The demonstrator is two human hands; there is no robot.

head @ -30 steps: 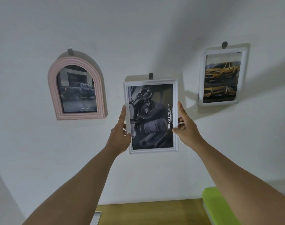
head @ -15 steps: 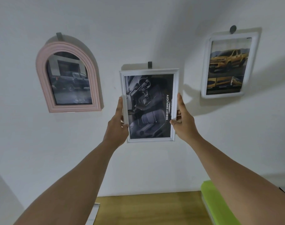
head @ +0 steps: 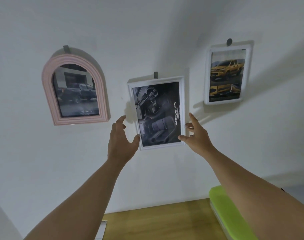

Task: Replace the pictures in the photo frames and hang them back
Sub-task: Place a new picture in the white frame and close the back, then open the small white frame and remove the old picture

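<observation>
Both hands are opening and coming off the middle frame (head: 158, 113), which half a second ago they were gripping by its side edges. Left hand (head: 121, 135) is now spread, fingers apart, thumb tip just at the frame's lower left corner; right hand (head: 195, 134) is likewise released, thumb near the lower right corner, fingers clear of the rail. Neither is grasping anything.

That white rectangular frame is hanging on the wall under its grey hook (head: 155, 75), tilting slightly, with a dark car-interior print inside. It is sitting between the pink arched frame (head: 75, 89) on the left and the white frame with the yellow truck (head: 227, 75) on the right, well apart from both. Below, a wooden worktop (head: 156, 220) and a green pad (head: 227, 208) are showing.

Judging by its thin moulding, the frame is looking light and stiff, probably with a fragile glazed front that smears easily. Any straightening is best done by pinching the two side rails low down, keeping fingers off the front, and nudging gently so it is not lifting off the hook.
</observation>
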